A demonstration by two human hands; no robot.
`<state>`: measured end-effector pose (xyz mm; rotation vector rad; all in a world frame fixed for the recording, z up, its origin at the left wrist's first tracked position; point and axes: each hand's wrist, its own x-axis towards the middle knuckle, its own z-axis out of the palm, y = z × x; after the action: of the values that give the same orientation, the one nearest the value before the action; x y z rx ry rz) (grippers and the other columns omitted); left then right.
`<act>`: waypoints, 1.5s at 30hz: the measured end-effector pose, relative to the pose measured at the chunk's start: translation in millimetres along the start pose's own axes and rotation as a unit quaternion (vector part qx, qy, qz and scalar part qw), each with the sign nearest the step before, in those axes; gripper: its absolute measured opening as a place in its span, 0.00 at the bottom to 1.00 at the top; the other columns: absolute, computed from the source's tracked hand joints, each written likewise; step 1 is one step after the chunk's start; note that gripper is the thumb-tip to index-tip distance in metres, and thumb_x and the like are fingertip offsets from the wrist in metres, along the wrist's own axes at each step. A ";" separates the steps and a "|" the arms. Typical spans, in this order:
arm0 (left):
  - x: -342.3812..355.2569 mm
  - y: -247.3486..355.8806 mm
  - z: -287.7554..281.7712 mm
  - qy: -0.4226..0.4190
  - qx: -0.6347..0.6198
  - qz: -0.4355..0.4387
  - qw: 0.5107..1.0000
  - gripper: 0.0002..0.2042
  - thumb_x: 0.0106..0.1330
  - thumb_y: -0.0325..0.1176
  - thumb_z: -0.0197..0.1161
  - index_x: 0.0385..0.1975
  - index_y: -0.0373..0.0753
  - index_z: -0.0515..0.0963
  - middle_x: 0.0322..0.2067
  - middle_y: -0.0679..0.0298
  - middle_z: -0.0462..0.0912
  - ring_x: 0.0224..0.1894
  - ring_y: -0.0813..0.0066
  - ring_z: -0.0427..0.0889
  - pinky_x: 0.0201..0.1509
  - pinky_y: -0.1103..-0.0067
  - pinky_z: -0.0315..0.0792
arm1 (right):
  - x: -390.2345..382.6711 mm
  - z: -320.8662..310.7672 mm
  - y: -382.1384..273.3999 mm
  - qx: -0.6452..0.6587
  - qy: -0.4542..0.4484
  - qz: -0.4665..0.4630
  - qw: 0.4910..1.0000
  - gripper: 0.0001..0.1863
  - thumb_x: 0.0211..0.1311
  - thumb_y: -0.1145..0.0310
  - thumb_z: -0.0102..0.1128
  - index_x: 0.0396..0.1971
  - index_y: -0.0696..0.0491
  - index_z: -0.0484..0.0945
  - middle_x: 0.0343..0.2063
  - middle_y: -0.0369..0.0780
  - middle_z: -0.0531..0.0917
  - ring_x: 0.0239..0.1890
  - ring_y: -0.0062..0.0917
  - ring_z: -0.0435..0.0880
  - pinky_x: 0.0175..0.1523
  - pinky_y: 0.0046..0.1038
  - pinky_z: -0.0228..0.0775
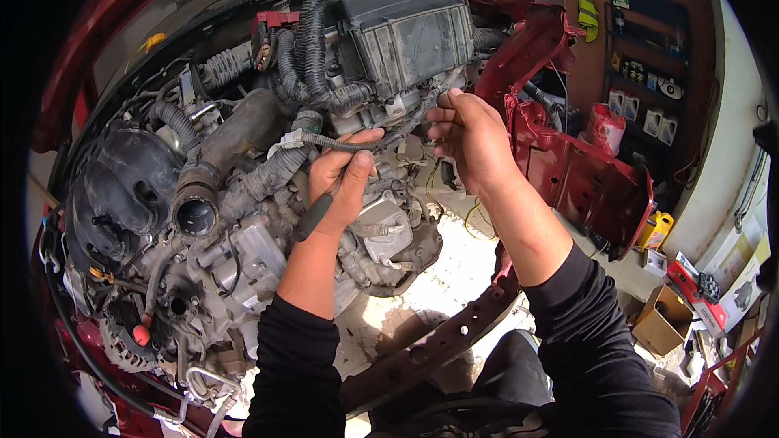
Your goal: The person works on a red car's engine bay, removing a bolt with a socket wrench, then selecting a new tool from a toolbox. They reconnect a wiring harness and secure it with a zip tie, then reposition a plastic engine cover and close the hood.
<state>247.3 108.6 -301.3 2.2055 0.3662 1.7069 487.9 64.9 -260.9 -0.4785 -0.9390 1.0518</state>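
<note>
- The harness [415, 118], a thin grey-wrapped cable, runs just below the black box [418, 40], from below the box's left side up toward its lower right corner.
- The left hand [341, 182] is below the box's left part, its fingers and thumb closed around the harness. A dark handle [313, 217] sticks out of the same hand, slanting down and away from the box; its other end is hidden.
- The right hand [475, 134] is below the box's right corner, thumb and forefinger pinching the harness, the other fingers loosely curled.
- A pale connector [290, 139] sits on the harness, below and left of the box.
- Ribbed hoses [308, 40] rise and bend close along the box's left side.
- Farther left of the box, and lower, are a thick pipe [243, 126] with an open end and a black manifold [126, 182].
- Right of the box stands the red body panel [560, 166], its edges bent.
- Well right of the box, beyond that panel, are a yellow vest [587, 8], a red bucket [604, 128] and, lower, a yellow jug [656, 231] and a carton [661, 320].
</note>
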 end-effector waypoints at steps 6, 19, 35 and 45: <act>0.3 5.1 0.1 -0.025 -0.031 -0.028 0.999 0.25 0.83 0.44 0.66 0.28 0.27 0.83 0.54 0.46 0.92 0.40 0.70 0.86 0.47 0.72 0.79 | 6.3 -2.4 -4.4 -0.046 -0.024 0.016 0.999 0.17 0.84 0.54 0.63 0.46 0.56 0.81 0.32 0.40 0.89 0.26 0.23 0.88 0.28 0.26 0.78; -2.4 8.4 -3.6 -0.068 -0.119 -0.097 0.986 0.18 0.85 0.40 0.64 0.60 0.31 0.88 0.32 0.68 0.85 0.34 0.81 0.82 0.42 0.80 0.79 | 9.2 -1.6 -2.0 -0.013 -0.018 -0.010 1.000 0.11 0.81 0.65 0.65 0.43 0.57 0.77 0.29 0.38 0.85 0.23 0.20 0.84 0.25 0.23 0.75; 0.6 12.4 4.2 -0.056 -0.139 -0.109 0.983 0.18 0.86 0.40 0.63 0.65 0.35 0.85 0.33 0.69 0.84 0.33 0.85 0.81 0.39 0.83 0.77 | 14.3 -7.3 4.8 0.025 -0.018 -0.035 0.999 0.11 0.85 0.65 0.63 0.44 0.55 0.74 0.31 0.38 0.84 0.24 0.22 0.86 0.26 0.25 0.82; -0.7 10.5 5.2 -0.075 -0.113 -0.118 0.984 0.18 0.87 0.40 0.62 0.65 0.38 0.86 0.34 0.71 0.84 0.34 0.86 0.81 0.41 0.84 0.78 | 13.1 -0.6 1.4 0.018 0.020 -0.046 0.999 0.11 0.85 0.64 0.62 0.43 0.54 0.73 0.30 0.38 0.83 0.23 0.22 0.85 0.26 0.25 0.81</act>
<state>252.1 98.2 -298.9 2.0209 0.3614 1.3779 490.0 77.2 -256.8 -0.4220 -0.8980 0.9714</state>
